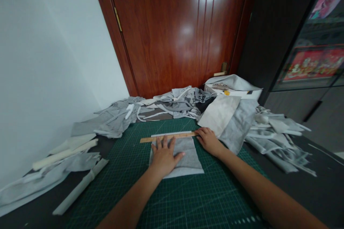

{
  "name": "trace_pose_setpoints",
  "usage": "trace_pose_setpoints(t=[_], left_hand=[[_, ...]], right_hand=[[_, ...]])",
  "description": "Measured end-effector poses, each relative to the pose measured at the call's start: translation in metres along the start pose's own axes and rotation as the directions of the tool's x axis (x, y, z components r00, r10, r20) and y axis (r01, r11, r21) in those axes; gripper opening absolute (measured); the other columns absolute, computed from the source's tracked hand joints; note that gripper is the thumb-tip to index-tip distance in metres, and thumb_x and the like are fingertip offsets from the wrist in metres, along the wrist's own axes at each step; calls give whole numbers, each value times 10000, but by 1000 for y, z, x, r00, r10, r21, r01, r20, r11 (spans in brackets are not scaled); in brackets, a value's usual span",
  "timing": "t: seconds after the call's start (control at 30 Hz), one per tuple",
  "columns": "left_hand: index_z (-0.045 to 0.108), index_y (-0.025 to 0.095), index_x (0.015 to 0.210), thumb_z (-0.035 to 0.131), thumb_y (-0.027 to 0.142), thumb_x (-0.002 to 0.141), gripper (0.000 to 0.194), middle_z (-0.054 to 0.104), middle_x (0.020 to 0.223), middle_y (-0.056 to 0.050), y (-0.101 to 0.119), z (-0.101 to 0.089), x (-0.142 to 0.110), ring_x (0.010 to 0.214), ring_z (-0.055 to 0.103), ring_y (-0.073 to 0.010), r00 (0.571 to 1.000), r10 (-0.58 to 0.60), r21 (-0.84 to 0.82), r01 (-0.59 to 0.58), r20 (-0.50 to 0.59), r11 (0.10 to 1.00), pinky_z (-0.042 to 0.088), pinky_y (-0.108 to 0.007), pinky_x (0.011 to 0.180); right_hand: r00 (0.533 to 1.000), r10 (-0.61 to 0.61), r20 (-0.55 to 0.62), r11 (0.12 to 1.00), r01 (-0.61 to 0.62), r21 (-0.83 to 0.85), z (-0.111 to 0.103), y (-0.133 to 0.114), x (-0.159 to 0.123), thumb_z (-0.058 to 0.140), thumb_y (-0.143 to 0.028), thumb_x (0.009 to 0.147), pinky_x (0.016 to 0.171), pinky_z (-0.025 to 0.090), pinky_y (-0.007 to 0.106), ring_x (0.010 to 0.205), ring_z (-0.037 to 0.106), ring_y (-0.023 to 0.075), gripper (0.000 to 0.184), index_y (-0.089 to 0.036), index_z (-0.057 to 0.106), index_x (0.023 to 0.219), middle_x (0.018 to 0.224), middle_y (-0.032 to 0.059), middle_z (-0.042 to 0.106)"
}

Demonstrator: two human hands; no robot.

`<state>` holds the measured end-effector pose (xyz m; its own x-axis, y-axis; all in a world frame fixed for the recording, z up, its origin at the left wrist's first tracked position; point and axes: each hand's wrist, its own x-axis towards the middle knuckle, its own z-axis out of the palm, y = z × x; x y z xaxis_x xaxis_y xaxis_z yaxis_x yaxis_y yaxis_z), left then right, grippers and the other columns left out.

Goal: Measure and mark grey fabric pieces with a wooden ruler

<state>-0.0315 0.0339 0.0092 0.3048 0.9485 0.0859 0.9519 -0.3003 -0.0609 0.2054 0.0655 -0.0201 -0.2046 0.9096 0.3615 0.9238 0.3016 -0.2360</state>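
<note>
A piece of grey fabric (189, 155) lies on the green cutting mat (182, 200), with a paler edge along its near side. Across its far edge rests a wooden ruler (146, 140). Just beyond the ruler is a narrow white strip (172, 134). My left hand (164, 157) is spread flat over the fabric, its fingertips reaching the ruler. At the ruler's right end, my right hand (209, 141) has its fingers bent around the tip, which they partly hide.
Heaps of grey fabric scraps (113, 114) line the back and left. A rolled piece (80, 188) lies left of the mat. At back right stands a white box (249, 94), with draped cloth (239, 121) before it and more scraps (279, 143) beside. Behind is a wooden door (166, 35).
</note>
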Motion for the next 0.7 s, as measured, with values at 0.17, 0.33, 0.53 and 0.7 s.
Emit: trace_pose_setpoints(t=[0.17, 0.33, 0.53, 0.7], left_hand=[[335, 252, 1438, 227, 692, 872, 726, 342, 1488, -120, 0, 1, 0, 1365, 218, -405, 994, 46, -13, -47, -99, 999, 199, -612, 1043], [397, 251, 1393, 315, 575, 919, 580, 423, 1440, -66, -1, -1, 1, 1336, 295, -310, 975, 156, -37, -163, -160, 986, 219, -558, 1075], [330, 260, 1426, 300, 504, 951, 535, 350, 1498, -31, -6, 1, 7, 1391, 233, -252, 967, 242, -118, -251, -83, 961, 173, -545, 1116], [295, 260, 1442, 315, 559, 932, 591, 303, 1521, -37, -9, 3, 10, 1403, 208, -255, 960, 273, -136, -278, -55, 951, 126, -556, 1122]], right_hand=[[999, -15, -44, 998, 18, 54, -1, 3, 5, 426, -244, 939, 927, 383, 351, 1068, 492, 221, 274, -190, 621, 1124, 1126, 106, 588], [991, -128, -45, 988, 132, 78, -4, -8, 33, 521, -231, 892, 912, 391, 324, 995, 526, 214, 221, -152, 666, 1039, 1022, 102, 634], [976, -167, 137, 973, 141, 181, 1, -28, 72, 589, -147, 803, 859, 397, 271, 940, 569, 190, 157, -150, 705, 909, 921, 85, 666], [959, -105, 264, 973, 45, 225, 7, -23, 91, 591, -145, 781, 662, 407, 205, 747, 602, 136, 141, -156, 711, 854, 820, 35, 693]])
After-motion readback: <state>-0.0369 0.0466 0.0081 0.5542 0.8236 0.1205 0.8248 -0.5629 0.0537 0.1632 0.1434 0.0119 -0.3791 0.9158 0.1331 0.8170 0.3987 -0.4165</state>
